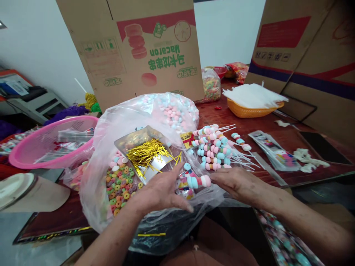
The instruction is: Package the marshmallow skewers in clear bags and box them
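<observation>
My left hand [161,192] and my right hand [235,183] meet over a candy skewer [197,181] of pink, white and blue marshmallow pieces in a clear wrapper. Both hands have fingers closed on it, the left from the left end, the right from the right end. Just behind my left hand lies a bundle of gold twist ties [149,154] on a clear packet. A pile of finished marshmallow skewers [215,147] rests behind my right hand. Everything sits on a big clear plastic bag [124,122] holding ring candies [122,184] and pastel marshmallows [173,111].
A pink basket [33,147] with wrappers stands at the left. An orange basket [249,111] of white sticks sits at the back right. Empty printed sleeves [273,151] lie on the red-brown table [291,136]. Cardboard boxes [144,48] stand behind. A white hat [24,190] lies at the near left.
</observation>
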`<state>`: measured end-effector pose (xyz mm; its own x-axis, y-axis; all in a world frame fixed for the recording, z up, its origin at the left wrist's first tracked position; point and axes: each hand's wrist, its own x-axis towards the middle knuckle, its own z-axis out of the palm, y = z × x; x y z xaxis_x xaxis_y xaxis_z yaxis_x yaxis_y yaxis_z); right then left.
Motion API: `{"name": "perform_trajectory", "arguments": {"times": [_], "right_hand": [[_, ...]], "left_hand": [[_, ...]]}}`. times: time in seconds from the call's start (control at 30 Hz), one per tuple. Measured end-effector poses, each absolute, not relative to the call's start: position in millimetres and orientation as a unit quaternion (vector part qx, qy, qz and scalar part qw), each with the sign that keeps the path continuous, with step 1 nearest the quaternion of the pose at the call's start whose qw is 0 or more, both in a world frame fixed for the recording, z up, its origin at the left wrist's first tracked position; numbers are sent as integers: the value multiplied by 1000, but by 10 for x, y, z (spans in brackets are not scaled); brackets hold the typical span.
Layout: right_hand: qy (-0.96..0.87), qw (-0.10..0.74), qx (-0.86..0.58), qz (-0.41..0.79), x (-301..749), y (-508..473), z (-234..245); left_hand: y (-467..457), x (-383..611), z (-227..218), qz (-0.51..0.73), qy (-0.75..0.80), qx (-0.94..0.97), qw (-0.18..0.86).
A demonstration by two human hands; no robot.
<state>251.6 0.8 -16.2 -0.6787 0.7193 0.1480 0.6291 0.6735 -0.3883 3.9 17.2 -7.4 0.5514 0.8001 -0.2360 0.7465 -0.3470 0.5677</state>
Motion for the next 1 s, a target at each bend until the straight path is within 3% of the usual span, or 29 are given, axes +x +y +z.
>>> {"name": "perform_trajectory", "arguments": {"times": [0.07, 0.2, 0.37, 0.47, 0.57, 0.77, 1.0], "right_hand": [[-903, 171, -349, 184, 2564, -8, -205], [-915, 163, -336, 152, 2547, -68, -238], [-913, 189, -333, -140, 2454, -170, -135], [-907, 198, -297, -223, 2417, -215, -79], [-931, 164, -270, -185, 2392, -238, -88], [-938, 101, -332, 27, 2370, -242, -100], [-926, 98, -357, 79, 2377, -285, -115]], "left_hand": [[179, -85, 4, -20, 495, 814, 303], [147, -130, -1, -34, 472, 800, 369], [145, -21, -129, -11, 457, 792, 405], [177, -9, -165, 21, 419, 780, 464], [180, -11, -150, 9, 431, 793, 431], [83, 75, -91, -44, 467, 852, 233], [55, 107, -198, -16, 448, 853, 266]]}}
